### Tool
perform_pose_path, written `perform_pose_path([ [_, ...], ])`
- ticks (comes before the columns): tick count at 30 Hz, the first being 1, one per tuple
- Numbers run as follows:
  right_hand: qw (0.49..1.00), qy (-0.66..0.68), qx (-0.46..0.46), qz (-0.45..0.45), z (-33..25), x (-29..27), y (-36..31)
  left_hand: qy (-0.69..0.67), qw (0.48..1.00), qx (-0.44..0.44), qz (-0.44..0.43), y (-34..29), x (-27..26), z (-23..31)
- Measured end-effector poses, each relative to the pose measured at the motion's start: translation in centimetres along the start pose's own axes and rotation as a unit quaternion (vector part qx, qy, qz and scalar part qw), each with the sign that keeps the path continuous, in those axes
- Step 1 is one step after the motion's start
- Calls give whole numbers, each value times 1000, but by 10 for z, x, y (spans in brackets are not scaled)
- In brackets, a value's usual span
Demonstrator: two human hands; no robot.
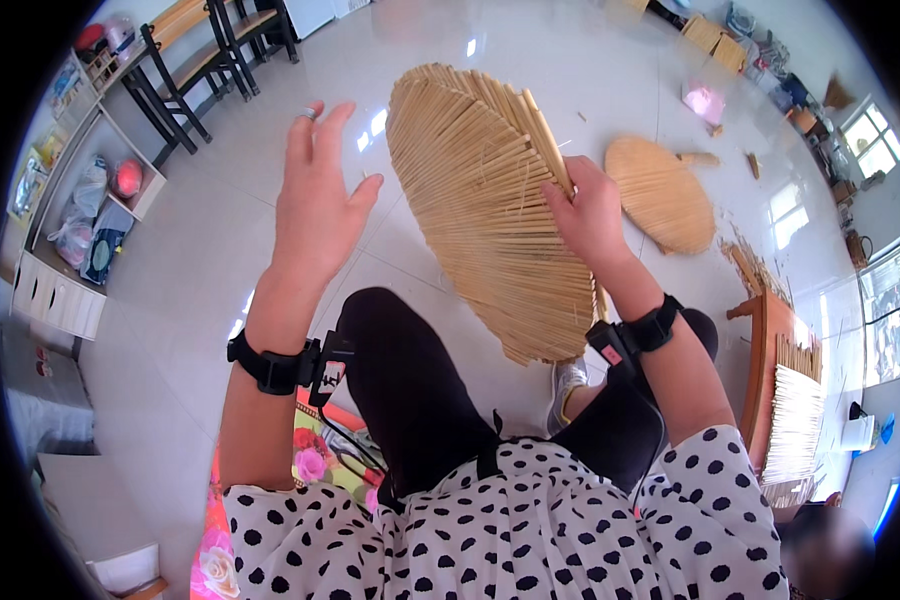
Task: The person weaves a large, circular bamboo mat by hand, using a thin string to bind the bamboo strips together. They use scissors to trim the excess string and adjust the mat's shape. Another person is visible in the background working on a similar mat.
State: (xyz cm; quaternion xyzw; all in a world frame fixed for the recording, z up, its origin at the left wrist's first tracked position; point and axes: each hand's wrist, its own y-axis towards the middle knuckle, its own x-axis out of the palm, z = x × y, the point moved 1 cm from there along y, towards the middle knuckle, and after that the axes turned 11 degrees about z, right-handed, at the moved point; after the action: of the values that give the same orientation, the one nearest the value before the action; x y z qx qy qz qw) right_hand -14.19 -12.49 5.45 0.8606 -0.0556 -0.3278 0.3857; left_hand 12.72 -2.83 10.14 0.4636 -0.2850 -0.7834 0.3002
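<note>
A large round mat of pale straw stalks [480, 215] is held up tilted in front of my knees. My right hand [588, 210] is closed round its right edge, where a few thicker stalks [542, 135] stick up along the rim. Loose stalk ends and a knot-like crossing show on its face near my thumb. To the left of the mat, my left hand [320, 200] is raised in the air with its fingers apart and nothing in them. A ring is on one finger. Each wrist carries a black strap with a small box.
A second round stalk mat [660, 195] lies on the tiled floor at the right. Stalk scraps [755, 265] are scattered beside a wooden bench [765, 340] bearing a bundle of stalks [795, 420]. Shelves [90, 190] and chairs [190, 70] stand at the left; a person's head [825, 550] is lower right.
</note>
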Motion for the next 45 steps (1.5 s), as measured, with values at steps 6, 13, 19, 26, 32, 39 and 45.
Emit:
perform_pose_path([
  [6,996,36,-42,-65,21,-2,40,5,997,71,-1,12,-3,11],
  [13,950,69,-165,-255,2,-3,62,51,968,234,-73,40,14,38],
  [19,921,68,-257,-283,-1,3,57,105,902,85,-411,53,54,53],
  [26,931,11,-297,-211,-2,-1,54,83,927,65,-360,31,75,49],
  [32,992,-71,-98,-22,-5,-13,22,90,931,42,-351,31,70,52],
  [39,796,210,523,-218,-10,-17,18,71,944,117,-299,12,79,66],
  [45,771,250,558,-178,-5,-41,-21,85,947,144,-273,-33,80,111],
])
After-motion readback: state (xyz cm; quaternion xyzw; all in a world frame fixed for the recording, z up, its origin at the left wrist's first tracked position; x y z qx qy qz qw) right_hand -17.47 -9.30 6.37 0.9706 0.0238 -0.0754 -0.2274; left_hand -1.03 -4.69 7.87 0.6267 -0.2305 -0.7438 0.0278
